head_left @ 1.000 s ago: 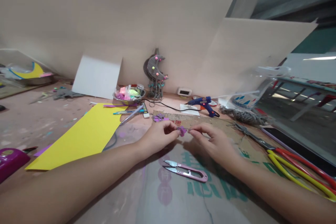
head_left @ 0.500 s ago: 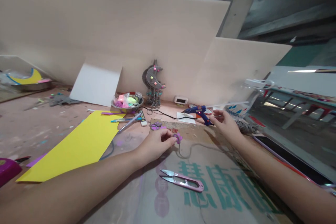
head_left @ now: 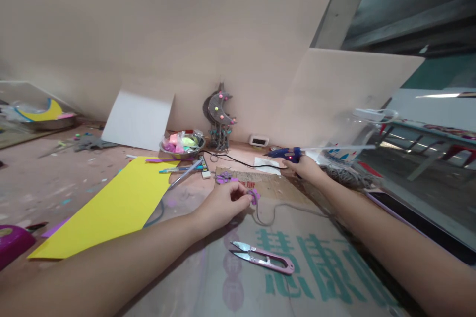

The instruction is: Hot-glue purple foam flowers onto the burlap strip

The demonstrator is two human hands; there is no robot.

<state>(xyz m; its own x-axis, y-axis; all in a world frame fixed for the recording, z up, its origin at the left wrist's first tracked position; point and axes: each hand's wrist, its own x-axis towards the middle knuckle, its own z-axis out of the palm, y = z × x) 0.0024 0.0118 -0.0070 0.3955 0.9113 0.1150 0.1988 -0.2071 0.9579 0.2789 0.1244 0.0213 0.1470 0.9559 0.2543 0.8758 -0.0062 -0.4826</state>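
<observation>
My left hand point(head_left: 223, 206) pinches a small purple piece point(head_left: 254, 196) with grey yarn on it, held over the cardboard. From this piece the grey yarn point(head_left: 273, 218) curls off to the right. My right hand point(head_left: 305, 168) is closed around the handle of a blue hot glue gun point(head_left: 286, 154), which has a red light lit and a clear glue stick out of its back. More purple pieces with grey yarn point(head_left: 226, 178) lie just beyond my left hand. Nearer to me, pink thread snips point(head_left: 264, 257) rest on the cardboard point(head_left: 245, 233), blades apart.
On the left lies a yellow sheet point(head_left: 111, 208). Behind it stand a bowl of colourful clay point(head_left: 182, 144) and a grey moon ornament point(head_left: 221, 109) against the board. A black cord point(head_left: 241, 161) crosses the back. A phone point(head_left: 420, 225) and grey yarn ball point(head_left: 349, 176) are at right.
My right hand has closed on the glue gun's handle and the gun has turned to lie flatter. My left hand keeps its pinch in nearly the same place. The view has shifted slightly.
</observation>
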